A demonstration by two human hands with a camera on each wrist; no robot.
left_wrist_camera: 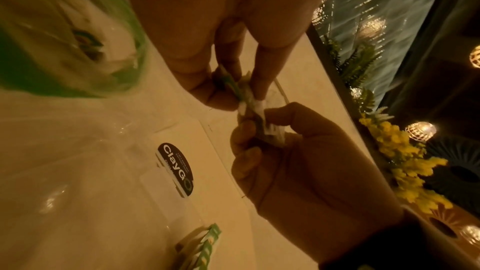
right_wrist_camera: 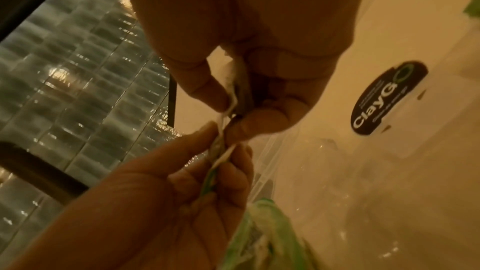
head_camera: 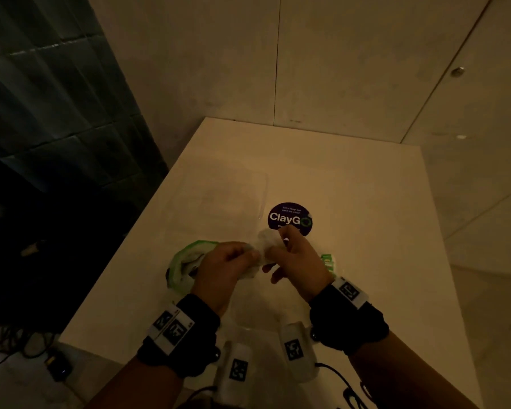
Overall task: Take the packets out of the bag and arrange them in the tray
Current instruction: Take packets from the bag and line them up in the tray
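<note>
Both hands meet above the table and pinch a thin white-and-green packet (head_camera: 264, 242) between them. My left hand (head_camera: 250, 256) pinches its near end (left_wrist_camera: 250, 104) with thumb and fingers. From the other side my right hand (head_camera: 276, 249) pinches the same packet (right_wrist_camera: 221, 148). Left of and partly under the left hand lies the green-rimmed plastic bag (head_camera: 186, 261), with more contents dimly visible inside (left_wrist_camera: 78, 38). The clear tray (head_camera: 264, 196) stands just beyond the hands and is hard to make out. Two or three green-and-white packets (head_camera: 327, 262) lie to the right of my right hand.
A round dark ClayGo sticker (head_camera: 289, 219) is on the white table (head_camera: 366, 216), right of the tray. The table's left edge drops to a dark floor with cables (head_camera: 12, 343). Pale wall panels stand behind. The light is dim.
</note>
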